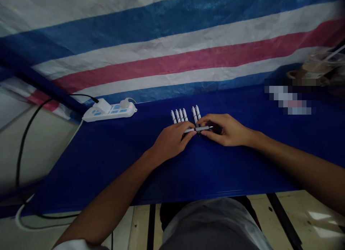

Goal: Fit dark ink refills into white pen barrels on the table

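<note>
My left hand (174, 138) pinches the left part of a white and grey pen (202, 128), held level over the blue table. The fingers of my right hand (225, 129) close round the pen's grey right part, and its thin tip points right. Behind my left hand several white pens (179, 115) lie side by side in a row, their lower ends hidden by that hand. Two more white pens (196, 113) lie just right of that row, partly behind my right fingers.
A white power strip (113, 112) with plugs and cables sits at the table's (107, 163) back left. At the back right are a plastic cup (318, 65) and a blurred-out item. A striped sheet (161, 63) hangs behind the table.
</note>
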`<state>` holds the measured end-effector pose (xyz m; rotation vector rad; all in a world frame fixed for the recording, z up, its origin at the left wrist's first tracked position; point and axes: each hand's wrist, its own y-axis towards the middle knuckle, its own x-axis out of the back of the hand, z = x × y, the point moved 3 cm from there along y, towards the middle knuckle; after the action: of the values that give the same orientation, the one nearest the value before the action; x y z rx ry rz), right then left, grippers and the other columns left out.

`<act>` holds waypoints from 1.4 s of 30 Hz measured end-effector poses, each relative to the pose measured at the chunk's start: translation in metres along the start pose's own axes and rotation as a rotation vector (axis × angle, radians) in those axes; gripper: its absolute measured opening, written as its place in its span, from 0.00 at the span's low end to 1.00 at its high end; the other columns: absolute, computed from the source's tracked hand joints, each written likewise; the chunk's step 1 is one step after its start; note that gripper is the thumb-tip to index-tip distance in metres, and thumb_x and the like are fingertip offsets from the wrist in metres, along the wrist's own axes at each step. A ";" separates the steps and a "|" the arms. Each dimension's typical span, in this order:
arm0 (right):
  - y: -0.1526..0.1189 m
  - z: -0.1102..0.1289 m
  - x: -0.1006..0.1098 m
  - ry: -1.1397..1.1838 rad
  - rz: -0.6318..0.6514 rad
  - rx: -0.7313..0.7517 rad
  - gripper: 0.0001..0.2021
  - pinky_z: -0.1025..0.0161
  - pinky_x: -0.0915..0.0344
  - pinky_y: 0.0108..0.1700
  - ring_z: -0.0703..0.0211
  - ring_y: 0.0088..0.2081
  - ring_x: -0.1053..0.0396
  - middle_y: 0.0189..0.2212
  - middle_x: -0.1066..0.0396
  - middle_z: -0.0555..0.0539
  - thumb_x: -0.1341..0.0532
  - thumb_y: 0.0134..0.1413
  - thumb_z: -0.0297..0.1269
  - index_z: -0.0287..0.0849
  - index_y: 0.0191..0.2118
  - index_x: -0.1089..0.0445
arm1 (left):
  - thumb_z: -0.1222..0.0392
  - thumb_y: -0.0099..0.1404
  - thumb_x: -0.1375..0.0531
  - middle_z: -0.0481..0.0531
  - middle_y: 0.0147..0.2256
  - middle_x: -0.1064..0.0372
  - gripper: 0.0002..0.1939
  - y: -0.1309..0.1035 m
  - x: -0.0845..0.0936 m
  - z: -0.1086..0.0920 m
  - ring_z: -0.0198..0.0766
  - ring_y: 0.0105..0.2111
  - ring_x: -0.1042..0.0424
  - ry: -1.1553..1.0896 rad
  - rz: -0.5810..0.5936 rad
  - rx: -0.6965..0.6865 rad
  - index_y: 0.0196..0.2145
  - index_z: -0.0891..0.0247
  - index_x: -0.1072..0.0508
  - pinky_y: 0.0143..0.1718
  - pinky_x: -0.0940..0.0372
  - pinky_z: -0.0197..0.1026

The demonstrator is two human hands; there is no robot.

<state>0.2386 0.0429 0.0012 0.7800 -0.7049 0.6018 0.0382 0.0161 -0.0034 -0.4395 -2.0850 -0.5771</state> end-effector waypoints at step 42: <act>0.000 0.000 -0.006 -0.190 0.116 -0.029 0.20 0.63 0.42 0.30 0.59 0.25 0.28 0.27 0.23 0.47 0.49 0.75 0.45 0.40 0.40 0.25 | 0.54 0.78 0.47 0.53 0.43 0.20 0.15 0.000 -0.001 0.008 0.41 0.43 0.22 0.083 0.018 -0.114 0.49 0.61 0.22 0.48 0.29 0.43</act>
<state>0.2353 0.0418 -0.0034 0.7793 -0.9360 0.6256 0.0335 0.0203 -0.0084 -0.4915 -1.9740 -0.6947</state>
